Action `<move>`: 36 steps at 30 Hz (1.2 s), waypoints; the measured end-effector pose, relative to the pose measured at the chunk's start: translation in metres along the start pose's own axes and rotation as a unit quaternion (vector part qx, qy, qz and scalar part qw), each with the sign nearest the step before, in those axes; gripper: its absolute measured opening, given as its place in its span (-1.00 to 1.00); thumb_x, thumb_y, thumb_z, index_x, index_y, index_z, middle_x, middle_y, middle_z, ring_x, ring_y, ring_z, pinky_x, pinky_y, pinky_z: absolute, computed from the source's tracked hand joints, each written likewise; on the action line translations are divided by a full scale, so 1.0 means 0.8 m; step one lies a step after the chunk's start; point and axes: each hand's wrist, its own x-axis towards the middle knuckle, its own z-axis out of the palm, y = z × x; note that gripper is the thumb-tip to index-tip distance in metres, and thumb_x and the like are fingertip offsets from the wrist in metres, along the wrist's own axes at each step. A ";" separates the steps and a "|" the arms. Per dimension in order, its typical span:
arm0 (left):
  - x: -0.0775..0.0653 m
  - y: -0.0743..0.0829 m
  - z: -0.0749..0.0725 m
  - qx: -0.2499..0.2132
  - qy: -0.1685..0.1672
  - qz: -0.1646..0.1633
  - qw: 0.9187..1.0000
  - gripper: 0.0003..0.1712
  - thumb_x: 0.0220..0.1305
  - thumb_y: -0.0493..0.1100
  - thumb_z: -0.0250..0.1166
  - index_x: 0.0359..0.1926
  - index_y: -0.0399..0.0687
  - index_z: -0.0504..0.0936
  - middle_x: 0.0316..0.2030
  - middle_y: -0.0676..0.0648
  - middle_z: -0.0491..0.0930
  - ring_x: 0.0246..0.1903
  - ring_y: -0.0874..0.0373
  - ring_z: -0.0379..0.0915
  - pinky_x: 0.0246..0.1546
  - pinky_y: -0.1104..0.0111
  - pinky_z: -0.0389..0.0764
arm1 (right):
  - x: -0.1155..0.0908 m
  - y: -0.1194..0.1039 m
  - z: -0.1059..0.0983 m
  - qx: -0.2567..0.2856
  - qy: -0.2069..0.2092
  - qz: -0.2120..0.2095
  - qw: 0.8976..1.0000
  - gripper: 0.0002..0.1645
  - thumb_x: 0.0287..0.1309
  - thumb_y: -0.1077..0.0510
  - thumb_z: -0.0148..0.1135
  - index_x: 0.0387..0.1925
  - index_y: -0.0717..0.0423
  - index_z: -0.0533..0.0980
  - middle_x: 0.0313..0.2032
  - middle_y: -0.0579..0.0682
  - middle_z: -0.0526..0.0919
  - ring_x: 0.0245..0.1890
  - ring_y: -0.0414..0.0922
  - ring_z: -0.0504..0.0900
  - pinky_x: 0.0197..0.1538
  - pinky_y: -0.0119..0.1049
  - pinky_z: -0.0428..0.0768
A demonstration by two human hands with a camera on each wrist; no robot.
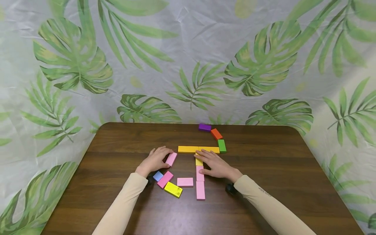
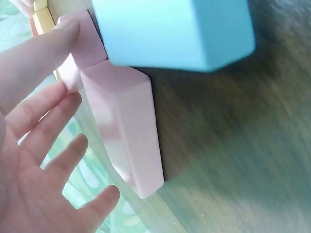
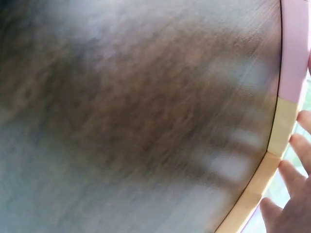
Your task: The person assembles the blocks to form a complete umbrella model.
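a dark wood-grain table (image 1: 276, 163) stands before a pale cloth (image 1: 194, 49) printed with green leaves.

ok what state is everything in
Left hand: pinching a pale pink block
Right hand: fingers extended
Upper yellow block: partly covered
Orange blocks: end to end
Column's pink blocks: end to end
Purple block: lying
Red block: lying, slanted
Green block: lying
Blue block: lying, slanted
Bright pink block: lying, slanted
Lower yellow block: lying, slanted
Lone pink block: lying, apart
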 end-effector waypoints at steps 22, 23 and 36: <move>0.013 0.006 -0.003 0.045 0.037 -0.030 0.998 -0.33 0.09 -0.03 0.45 0.20 -0.19 0.49 0.07 -0.18 0.46 0.11 -0.12 0.32 0.11 -0.13 0.26 | 0.000 -0.004 -0.005 0.000 -0.006 0.006 1.000 -0.14 0.26 -0.22 0.12 0.45 0.04 0.14 0.44 0.06 0.09 0.44 0.07 -0.04 0.38 0.08 -0.10; 0.014 0.006 -0.003 0.051 0.038 -0.032 0.997 -0.34 0.09 -0.05 0.45 0.20 -0.19 0.49 0.06 -0.18 0.47 0.09 -0.11 0.32 0.09 -0.11 0.28 | -0.001 -0.004 -0.005 0.001 -0.005 0.003 1.000 -0.14 0.26 -0.22 0.11 0.45 0.05 0.14 0.44 0.07 0.09 0.44 0.07 -0.04 0.38 0.08 -0.10; 0.033 -0.004 -0.001 0.073 0.095 -0.023 0.993 -0.56 0.10 -0.35 0.38 0.06 -0.13 0.62 -0.08 -0.17 0.60 -0.03 -0.11 0.49 -0.05 -0.02 0.42 | -0.007 0.001 -0.005 -0.012 0.006 -0.009 1.000 -0.13 0.26 -0.22 0.12 0.44 0.10 0.14 0.44 0.07 0.09 0.43 0.10 -0.01 0.36 0.13 -0.06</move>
